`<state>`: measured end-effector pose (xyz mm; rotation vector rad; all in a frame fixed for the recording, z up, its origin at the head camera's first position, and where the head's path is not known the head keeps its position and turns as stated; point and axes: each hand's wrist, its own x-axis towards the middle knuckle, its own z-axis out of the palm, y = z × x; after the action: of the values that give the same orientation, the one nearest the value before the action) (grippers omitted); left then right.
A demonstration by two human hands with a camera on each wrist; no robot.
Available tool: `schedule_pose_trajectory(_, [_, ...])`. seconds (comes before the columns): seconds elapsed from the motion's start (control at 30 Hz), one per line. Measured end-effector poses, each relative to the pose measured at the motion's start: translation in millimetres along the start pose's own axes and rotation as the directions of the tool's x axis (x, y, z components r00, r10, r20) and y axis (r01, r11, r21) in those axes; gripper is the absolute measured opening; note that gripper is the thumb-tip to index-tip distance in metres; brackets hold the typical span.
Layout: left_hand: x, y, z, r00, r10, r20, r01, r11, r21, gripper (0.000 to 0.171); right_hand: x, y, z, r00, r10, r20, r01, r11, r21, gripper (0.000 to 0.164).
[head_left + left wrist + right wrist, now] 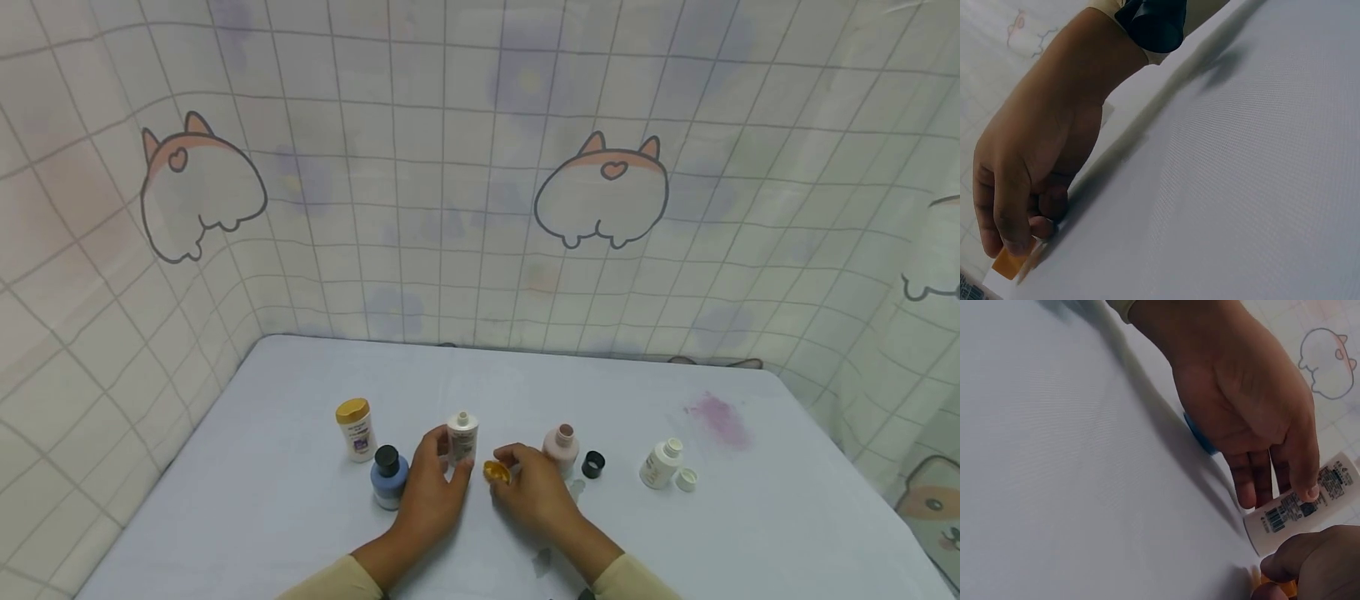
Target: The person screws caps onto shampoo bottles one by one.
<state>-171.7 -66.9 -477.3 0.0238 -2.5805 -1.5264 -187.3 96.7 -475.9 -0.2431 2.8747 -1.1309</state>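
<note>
Near the table's middle, my left hand (433, 496) grips an upright white bottle (462, 442), whose narrow neck is bare. In the right wrist view, the thumb of that hand lies across the bottle's printed label (1300, 509). Just right of the bottle, my right hand (540, 492) pinches a gold cap (496, 472) by the table surface. The left wrist view shows the gold cap (1005, 264) between the thumb and fingers of the right hand (1041, 137). Part of the cap is hidden by the fingers.
A blue bottle with a black cap (387, 482) and a white bottle with a gold cap (360, 437) stand left. To the right are an uncapped pink bottle (560, 451), a loose black cap (592, 464), an uncapped white bottle (660, 468) and a white cap (686, 479).
</note>
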Motion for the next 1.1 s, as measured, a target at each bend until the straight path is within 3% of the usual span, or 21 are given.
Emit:
schedule_pose_trajectory(0.3, [-1.2,-0.3,0.2,1.0,0.028,-0.013,-0.028,0.999,0.02,0.04,-12.0,5.2,-11.7,0.995,-0.072,0.067,0.069,0.996,0.05,0.029])
schedule_pose_trajectory(0.5, [-0.8,-1.5,-1.0,0.999,0.047,0.008,-0.046,0.998,-0.033,0.033,-20.0,7.1,-18.5,0.984,-0.138,0.111,0.131,0.989,0.069,0.029])
schedule_pose_trajectory(0.73, [-3.7,-2.4,-5.2,0.994,0.056,0.097,-0.051,0.998,-0.048,0.033,-26.8,10.9,-27.2,0.984,-0.118,0.136,0.102,0.987,0.123,0.031])
schedule_pose_trajectory(1.1, [-10.3,-6.0,-16.7,0.964,0.107,0.245,-0.102,0.994,-0.032,0.03,-38.5,11.8,-41.6,0.98,-0.192,0.061,0.176,0.963,0.204,0.037])
